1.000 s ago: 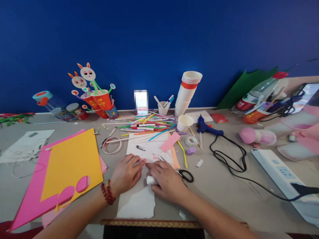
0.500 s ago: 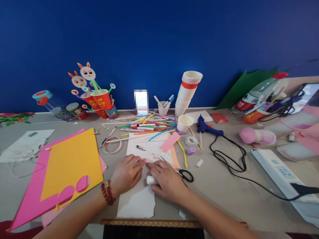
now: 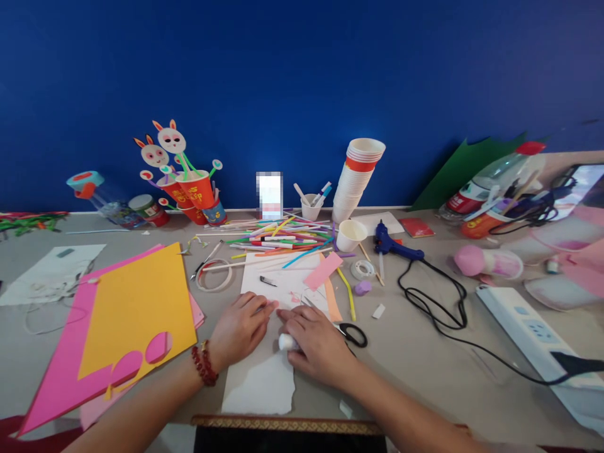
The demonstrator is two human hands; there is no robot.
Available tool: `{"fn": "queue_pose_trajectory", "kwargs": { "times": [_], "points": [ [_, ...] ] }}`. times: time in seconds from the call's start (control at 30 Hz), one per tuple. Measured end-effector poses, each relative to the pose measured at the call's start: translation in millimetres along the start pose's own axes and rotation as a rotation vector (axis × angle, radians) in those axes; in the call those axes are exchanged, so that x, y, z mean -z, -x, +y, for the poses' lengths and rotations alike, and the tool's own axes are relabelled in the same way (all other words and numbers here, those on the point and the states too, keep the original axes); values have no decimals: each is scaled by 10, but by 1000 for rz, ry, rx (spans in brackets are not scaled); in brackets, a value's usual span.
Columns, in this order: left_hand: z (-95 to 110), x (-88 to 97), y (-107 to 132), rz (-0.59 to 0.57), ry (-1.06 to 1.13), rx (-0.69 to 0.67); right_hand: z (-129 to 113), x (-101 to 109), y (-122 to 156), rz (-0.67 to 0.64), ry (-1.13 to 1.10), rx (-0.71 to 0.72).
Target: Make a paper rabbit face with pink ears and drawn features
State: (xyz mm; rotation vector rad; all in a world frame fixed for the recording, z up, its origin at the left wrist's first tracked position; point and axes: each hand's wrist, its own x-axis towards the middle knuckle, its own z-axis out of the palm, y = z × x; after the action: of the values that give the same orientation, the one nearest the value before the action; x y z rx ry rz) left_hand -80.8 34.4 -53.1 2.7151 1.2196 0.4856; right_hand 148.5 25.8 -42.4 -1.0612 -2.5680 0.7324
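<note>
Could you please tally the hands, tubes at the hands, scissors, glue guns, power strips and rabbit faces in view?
Left hand and right hand: 2
White tube at the right hand: 1
Scissors: 1
Blue glue gun: 1
Power strip: 1
Rabbit faces: 2
Total: 8

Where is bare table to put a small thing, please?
A wide patch: between scissors, right forearm, black cord and faint clear strip. A narrower one: between left hand, pink paper and white ring. Crowded: back middle, by the marker and pipe-cleaner pile.
</note>
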Motion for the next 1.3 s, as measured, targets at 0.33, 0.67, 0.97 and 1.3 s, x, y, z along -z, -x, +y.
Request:
{"fn": "queue_pose_trajectory", "kwargs": {
  "times": [0.33, 0.67, 0.97, 1.3],
  "points": [
    [63, 12, -32, -138, -163, 40, -5, 10, -2, -5, 15, 2],
    [-10, 48, 19, -105, 25, 75, -16, 40, -3, -26, 11, -2],
    [-44, 75, 1, -103, 46, 66, -7, 26, -1, -26, 7, -6],
    [-11, 71, 19, -120, 1, 58, -16, 41, -2, -33, 9, -15]
  ]
}}
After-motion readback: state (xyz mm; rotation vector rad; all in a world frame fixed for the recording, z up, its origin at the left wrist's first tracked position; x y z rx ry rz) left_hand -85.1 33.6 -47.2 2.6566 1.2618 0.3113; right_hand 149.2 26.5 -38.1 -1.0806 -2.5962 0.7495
